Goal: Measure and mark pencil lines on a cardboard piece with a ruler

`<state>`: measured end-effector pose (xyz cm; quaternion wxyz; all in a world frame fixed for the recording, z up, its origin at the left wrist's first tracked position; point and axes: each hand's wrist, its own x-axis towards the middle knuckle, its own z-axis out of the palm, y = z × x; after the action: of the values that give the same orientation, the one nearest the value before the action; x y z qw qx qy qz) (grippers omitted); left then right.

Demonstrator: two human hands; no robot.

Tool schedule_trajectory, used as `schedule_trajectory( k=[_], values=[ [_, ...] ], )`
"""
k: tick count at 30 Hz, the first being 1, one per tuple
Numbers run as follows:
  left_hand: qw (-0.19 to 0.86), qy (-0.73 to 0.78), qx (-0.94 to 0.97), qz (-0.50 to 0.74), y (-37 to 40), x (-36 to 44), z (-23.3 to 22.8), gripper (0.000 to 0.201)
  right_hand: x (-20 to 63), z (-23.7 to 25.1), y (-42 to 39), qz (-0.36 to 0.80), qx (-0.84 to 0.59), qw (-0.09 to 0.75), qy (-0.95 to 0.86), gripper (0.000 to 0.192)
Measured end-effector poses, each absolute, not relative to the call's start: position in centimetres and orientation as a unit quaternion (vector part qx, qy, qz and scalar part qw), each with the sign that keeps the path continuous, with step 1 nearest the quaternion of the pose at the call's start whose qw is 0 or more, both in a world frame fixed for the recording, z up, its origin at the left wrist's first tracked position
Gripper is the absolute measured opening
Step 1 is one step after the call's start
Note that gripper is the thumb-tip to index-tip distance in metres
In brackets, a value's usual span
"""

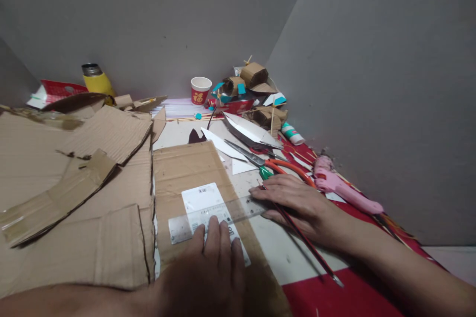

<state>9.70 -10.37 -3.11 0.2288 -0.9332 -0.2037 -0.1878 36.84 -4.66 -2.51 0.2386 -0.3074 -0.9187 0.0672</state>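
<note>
My left hand (213,262) lies with fingers stretched out over a clear ruler (180,228), pressing it onto a strip of brown cardboard (174,173). A white printed label (199,197) on the cardboard lies under the ruler. Between the fingers of my right hand (293,203) is a dark red and black pencil (307,242). Its metal-capped end slants down toward me. The same hand's fingertips touch the ruler's right end. Just beyond it are scissors (282,163) with orange handles, blades pointing away to the left.
Cardboard pieces (115,133) pile up at left. A yellow flask (97,80) and a red paper cup (201,91) stand at the back. Cardboard rolls (254,75) heap near the corner. A pink glue gun (344,188) lies beside the right wall (390,84).
</note>
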Motion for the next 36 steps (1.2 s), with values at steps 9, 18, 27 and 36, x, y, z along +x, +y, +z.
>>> schedule_trajectory(
  k=[9,18,27,36],
  values=[
    [0.228,-0.202,-0.933,-0.194,-10.33,9.70,-3.27,0.035,36.75,-1.86,-4.83,0.071,-0.319,0.216,-0.920,0.037],
    [0.226,-0.200,-0.934,-0.194,-10.12,9.86,-3.30,0.030,36.95,-2.14,-4.77,0.080,-0.323,0.218,-0.917,0.035],
    [0.219,-0.201,-0.935,-0.193,-10.19,9.72,-3.76,0.033,37.13,-2.23,-4.75,0.089,-0.319,0.221,-0.917,0.037],
    [0.216,-0.203,-0.936,-0.188,-10.13,9.55,-3.92,0.035,37.29,-2.24,-4.74,0.097,-0.319,0.220,-0.917,0.038]
  ],
)
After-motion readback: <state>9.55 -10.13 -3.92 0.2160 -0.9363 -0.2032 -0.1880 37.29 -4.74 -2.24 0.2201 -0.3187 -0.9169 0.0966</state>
